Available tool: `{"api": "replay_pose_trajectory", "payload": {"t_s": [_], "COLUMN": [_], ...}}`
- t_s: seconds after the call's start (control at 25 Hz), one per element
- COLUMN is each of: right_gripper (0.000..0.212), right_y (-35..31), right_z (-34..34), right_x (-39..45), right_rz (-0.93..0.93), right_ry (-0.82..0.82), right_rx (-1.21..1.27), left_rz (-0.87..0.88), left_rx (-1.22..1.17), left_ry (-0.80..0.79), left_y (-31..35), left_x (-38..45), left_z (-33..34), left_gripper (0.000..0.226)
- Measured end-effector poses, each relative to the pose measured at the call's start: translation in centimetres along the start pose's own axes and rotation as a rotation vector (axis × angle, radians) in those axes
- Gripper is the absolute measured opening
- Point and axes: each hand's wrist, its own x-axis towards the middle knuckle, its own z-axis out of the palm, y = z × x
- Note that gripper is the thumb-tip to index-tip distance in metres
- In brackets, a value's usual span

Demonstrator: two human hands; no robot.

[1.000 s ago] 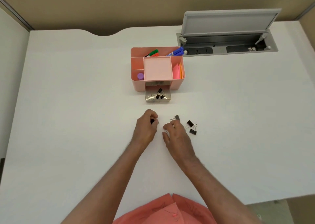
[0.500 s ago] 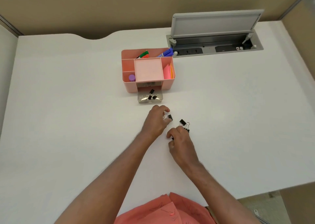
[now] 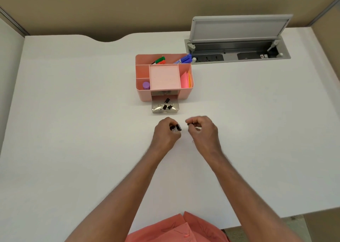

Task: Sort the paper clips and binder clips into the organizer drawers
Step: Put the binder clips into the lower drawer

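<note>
Hands hover over the white desk [image 3: 73, 131]: left hand [image 3: 165, 131] grips black binder clips [image 3: 175, 127]; right hand [image 3: 202, 131] pinches something small and dark, near the clear open drawer [image 3: 165, 109].

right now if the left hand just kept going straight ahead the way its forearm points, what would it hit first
Most likely the open drawer of the pink organizer. The left hand, gripping black binder clips, points up and slightly right, and only bare table lies between. Its height above the table is unclear, so it might pass over the drawer's front wall.
</note>
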Motion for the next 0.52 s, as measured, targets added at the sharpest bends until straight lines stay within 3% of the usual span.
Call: {"api": "replay_pose_trajectory", "payload": {"t_s": [0.16, 0.36, 0.52], "right_gripper": [0.022, 0.026, 0.03], "right_y": [-3.2, -3.8, -3.4], "right_z": [2.5, 5.3, 5.4], "right_x": [4.3, 6.8, 7.0], "right_rz": [-0.209, -0.364, -0.381], "right_ry": [-0.045, -0.11, -0.118], "right_rx": [-0.106, -0.313, -0.312], "left_rz": [-0.051, 0.116, 0.208], "left_rx": [-0.11, 0.038, 0.109], "left_ry": [0.101, 0.219, 0.239], "left_y": [0.3, 1.6, 2.2], "left_x": [-0.9, 1.1, 2.9], "left_z": [-3.1, -6.1, -7.1], "left_gripper": [0.02, 0.022, 0.027]}}
